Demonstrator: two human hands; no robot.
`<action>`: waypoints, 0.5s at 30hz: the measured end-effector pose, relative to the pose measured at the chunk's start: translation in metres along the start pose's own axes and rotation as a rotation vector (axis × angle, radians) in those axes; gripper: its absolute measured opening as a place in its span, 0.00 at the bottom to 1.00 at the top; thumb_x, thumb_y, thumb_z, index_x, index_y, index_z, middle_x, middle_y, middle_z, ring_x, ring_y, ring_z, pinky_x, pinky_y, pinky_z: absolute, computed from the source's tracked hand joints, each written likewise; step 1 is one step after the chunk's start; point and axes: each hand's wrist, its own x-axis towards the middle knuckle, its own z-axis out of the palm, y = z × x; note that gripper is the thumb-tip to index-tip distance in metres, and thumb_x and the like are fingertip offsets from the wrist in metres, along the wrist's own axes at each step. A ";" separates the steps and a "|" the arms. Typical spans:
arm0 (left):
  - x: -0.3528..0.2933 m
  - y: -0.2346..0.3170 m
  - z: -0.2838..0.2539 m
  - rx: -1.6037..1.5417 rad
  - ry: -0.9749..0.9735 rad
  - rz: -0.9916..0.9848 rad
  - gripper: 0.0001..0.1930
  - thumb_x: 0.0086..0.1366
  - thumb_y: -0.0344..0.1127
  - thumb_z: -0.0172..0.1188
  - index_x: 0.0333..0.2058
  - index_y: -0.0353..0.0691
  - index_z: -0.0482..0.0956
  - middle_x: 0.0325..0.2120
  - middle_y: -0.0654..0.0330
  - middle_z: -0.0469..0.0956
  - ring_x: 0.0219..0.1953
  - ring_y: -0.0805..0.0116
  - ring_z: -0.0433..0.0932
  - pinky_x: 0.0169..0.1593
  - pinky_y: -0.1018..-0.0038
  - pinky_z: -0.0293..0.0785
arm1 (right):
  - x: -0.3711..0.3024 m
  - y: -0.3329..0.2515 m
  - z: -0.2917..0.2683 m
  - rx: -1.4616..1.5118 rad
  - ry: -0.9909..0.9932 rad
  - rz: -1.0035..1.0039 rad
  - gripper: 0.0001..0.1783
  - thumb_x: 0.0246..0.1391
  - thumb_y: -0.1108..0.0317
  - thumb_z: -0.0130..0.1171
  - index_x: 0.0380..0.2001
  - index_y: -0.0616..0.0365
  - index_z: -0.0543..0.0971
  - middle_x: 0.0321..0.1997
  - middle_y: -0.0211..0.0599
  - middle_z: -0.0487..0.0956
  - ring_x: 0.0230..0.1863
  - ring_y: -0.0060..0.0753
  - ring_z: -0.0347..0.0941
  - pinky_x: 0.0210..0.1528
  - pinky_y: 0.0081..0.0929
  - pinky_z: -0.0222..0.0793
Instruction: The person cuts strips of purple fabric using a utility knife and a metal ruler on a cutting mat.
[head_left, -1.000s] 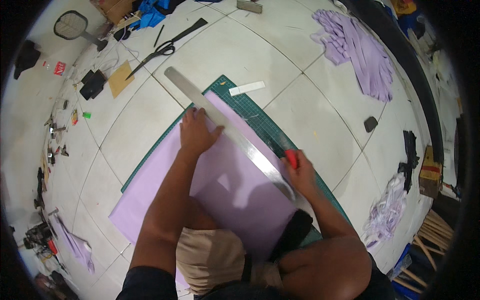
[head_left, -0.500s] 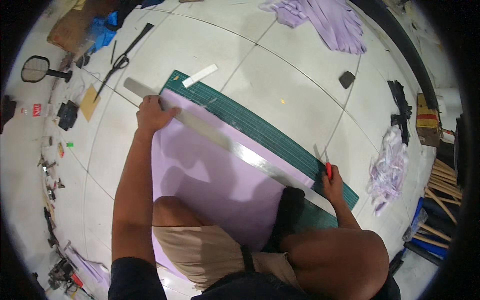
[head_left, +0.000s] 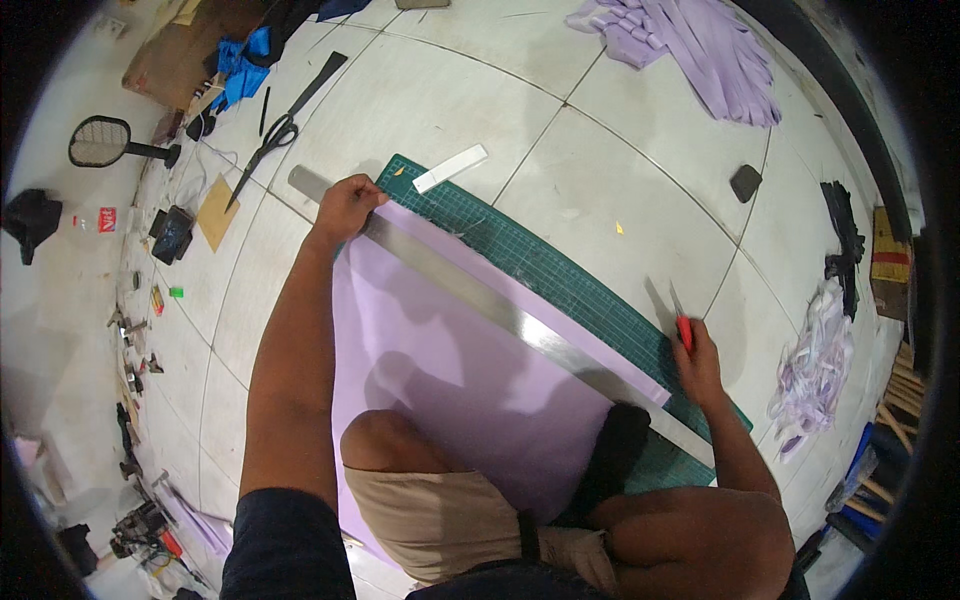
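Observation:
A lilac sheet of fabric (head_left: 450, 400) lies over a green cutting mat (head_left: 560, 260), with a long metal ruler (head_left: 480, 300) laid slantwise across it. At the sheet's far left corner, beside the ruler's upper end, the fingers of my left hand (head_left: 348, 207) are pinched together on the fabric edge. My right hand (head_left: 702, 362) is closed around a red-handled knife (head_left: 684, 330), its thin pointed blade up and clear of the fabric. That hand is by the mat's right end. My black-socked foot (head_left: 615, 445) presses near the ruler's lower part.
A white bar-shaped object (head_left: 450, 168) rests across the mat's far edge. Large black scissors (head_left: 280, 135) and a tan card (head_left: 217, 212) lie on the left. Lilac strips (head_left: 690, 55) are heaped at the back, pale scraps (head_left: 812, 365) at right. A dark block (head_left: 745, 183) sits on the tiles.
My left hand has gone from a spread thumb pressing on the ruler to a pinch at the fabric's corner. The right hand keeps the knife near the mat's end. The whole view has shifted.

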 end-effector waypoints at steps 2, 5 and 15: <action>-0.001 0.012 0.004 0.027 0.019 -0.034 0.08 0.63 0.35 0.64 0.31 0.38 0.79 0.25 0.64 0.76 0.29 0.73 0.73 0.35 0.72 0.71 | 0.047 -0.027 0.012 0.006 -0.007 -0.090 0.19 0.59 0.67 0.55 0.52 0.60 0.69 0.38 0.56 0.77 0.41 0.59 0.76 0.45 0.45 0.70; -0.007 0.024 0.002 0.071 0.057 -0.094 0.08 0.61 0.36 0.67 0.31 0.39 0.80 0.25 0.63 0.78 0.29 0.72 0.74 0.36 0.72 0.72 | 0.134 -0.091 0.036 -0.090 -0.096 -0.228 0.21 0.56 0.62 0.58 0.51 0.58 0.70 0.37 0.56 0.79 0.40 0.60 0.78 0.42 0.48 0.72; -0.010 0.032 -0.005 -0.002 -0.042 -0.165 0.10 0.65 0.38 0.63 0.37 0.38 0.78 0.30 0.63 0.77 0.35 0.73 0.73 0.42 0.73 0.72 | 0.279 -0.241 0.115 -0.205 -0.268 -0.591 0.29 0.51 0.54 0.69 0.55 0.51 0.75 0.49 0.46 0.77 0.48 0.48 0.75 0.51 0.41 0.72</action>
